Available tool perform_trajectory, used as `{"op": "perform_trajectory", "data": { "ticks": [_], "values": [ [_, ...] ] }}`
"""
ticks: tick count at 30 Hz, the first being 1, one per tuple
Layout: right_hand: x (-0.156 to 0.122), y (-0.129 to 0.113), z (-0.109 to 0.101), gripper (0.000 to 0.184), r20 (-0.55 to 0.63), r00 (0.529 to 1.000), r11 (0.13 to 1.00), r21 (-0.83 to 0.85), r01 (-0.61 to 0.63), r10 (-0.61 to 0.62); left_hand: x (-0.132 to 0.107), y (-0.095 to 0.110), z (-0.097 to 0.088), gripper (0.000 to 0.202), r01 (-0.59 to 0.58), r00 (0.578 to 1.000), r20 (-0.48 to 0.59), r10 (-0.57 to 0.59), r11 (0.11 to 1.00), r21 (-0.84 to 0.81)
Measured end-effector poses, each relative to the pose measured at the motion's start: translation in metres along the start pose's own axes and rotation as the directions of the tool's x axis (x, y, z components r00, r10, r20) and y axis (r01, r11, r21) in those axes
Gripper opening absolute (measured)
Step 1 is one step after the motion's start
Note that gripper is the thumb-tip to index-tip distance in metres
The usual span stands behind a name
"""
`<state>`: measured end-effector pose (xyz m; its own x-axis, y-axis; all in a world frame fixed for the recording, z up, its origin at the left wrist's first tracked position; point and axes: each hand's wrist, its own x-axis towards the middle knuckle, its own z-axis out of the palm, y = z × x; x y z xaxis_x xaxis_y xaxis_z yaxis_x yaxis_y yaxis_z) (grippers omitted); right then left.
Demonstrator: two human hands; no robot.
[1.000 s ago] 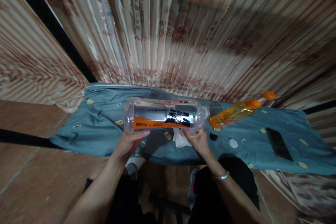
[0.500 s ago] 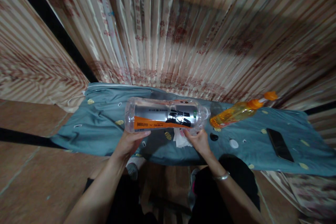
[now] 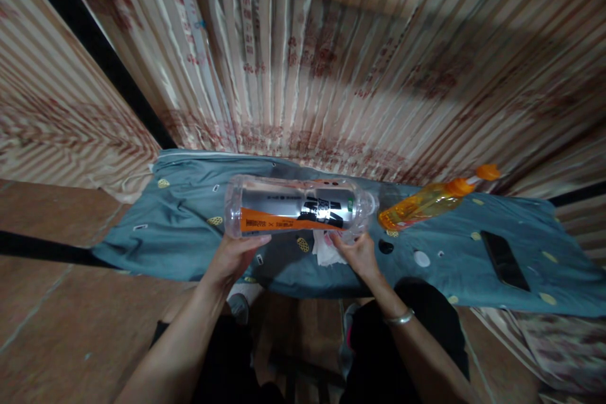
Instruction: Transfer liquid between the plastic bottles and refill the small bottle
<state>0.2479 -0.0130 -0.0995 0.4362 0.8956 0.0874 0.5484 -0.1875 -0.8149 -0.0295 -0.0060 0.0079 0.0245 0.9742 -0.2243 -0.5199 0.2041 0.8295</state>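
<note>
A large clear plastic bottle (image 3: 284,205) with a silver and orange label lies sideways between my hands, its neck to the right. My left hand (image 3: 239,255) is closed on the base end, thumb along the near side, with the other fingers hidden beneath. Near the neck, my right hand (image 3: 355,252) grips the bottle the same way. The bottle's mouth looks uncapped. A crumpled white tissue (image 3: 326,254) with a pink mark shows just below the bottle, next to my right hand; I cannot tell whether the hand touches it.
An orange pump bottle (image 3: 421,205) with yellow liquid stands to the right. Nearby lie a black cap (image 3: 386,246), a white disc (image 3: 421,259) and a black phone (image 3: 504,260). A blue-green cloth (image 3: 184,246) covers the table, and a striped curtain (image 3: 284,76) hangs behind it.
The clear bottle has turned very slightly about its length, so its label print has shifted a little. Both hands keep their places, and everything else is still.
</note>
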Motion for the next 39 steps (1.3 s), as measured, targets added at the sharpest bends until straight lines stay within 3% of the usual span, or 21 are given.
{"op": "perform_trajectory", "data": {
  "ticks": [17, 26, 31, 39],
  "values": [
    [-0.0010, 0.0029, -0.0007, 0.062, -0.017, 1.000, 1.000, -0.011, 0.017, -0.017, -0.0019, 0.0006, -0.0001, 0.034, -0.003, 1.000, -0.011, 0.003, 1.000, 0.006],
    [-0.0021, -0.0003, -0.0034, 0.051, 0.012, 1.000, 1.000, 0.001, -0.001, 0.001, -0.0025, 0.0023, -0.0018, 0.043, 0.030, 1.000, -0.001, -0.030, 0.999, 0.018],
    [-0.0022, -0.0028, -0.0046, 0.050, 0.024, 1.000, 1.000, 0.015, -0.008, 0.007, -0.0023, 0.0013, -0.0015, 0.034, -0.007, 1.000, 0.008, 0.007, 0.999, 0.033],
    [-0.0019, -0.0025, -0.0049, 0.051, 0.046, 0.999, 1.000, 0.012, -0.018, 0.017, -0.0029, 0.0023, 0.0006, 0.046, 0.002, 1.000, -0.008, -0.001, 1.000, 0.021]
  ]
}}
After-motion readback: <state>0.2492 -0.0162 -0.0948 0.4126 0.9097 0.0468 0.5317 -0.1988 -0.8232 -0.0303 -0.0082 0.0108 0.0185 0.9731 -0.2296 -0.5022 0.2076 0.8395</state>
